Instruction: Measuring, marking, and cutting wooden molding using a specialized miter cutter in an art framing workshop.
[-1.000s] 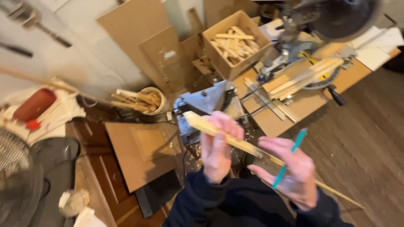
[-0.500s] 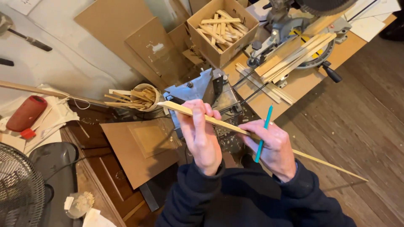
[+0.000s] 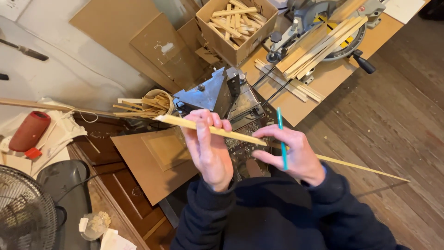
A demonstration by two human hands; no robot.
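A long thin wooden strip (image 3: 240,136) runs across the head view from upper left to lower right. My left hand (image 3: 208,148) is wrapped around it near its left end. Closer to the strip's middle, my right hand (image 3: 291,153) touches it with thumb and forefinger and also holds a teal pencil (image 3: 280,136) upright between the fingers. Both dark blue sleeves show below the hands.
A mitre saw (image 3: 323,28) with stacked wooden strips stands on a plywood bench (image 3: 333,78) at the top right. A cardboard box (image 3: 233,25) and a small bucket (image 3: 155,104) hold offcuts. A metal tool (image 3: 210,92) sits behind my hands. A fan (image 3: 23,213) is lower left, a red roller (image 3: 28,131) at left.
The camera has tipped down and nearer, so the bench and box slid up the view. Both hands stayed on the strip and shifted slightly toward the view's centre, the pencil still upright.
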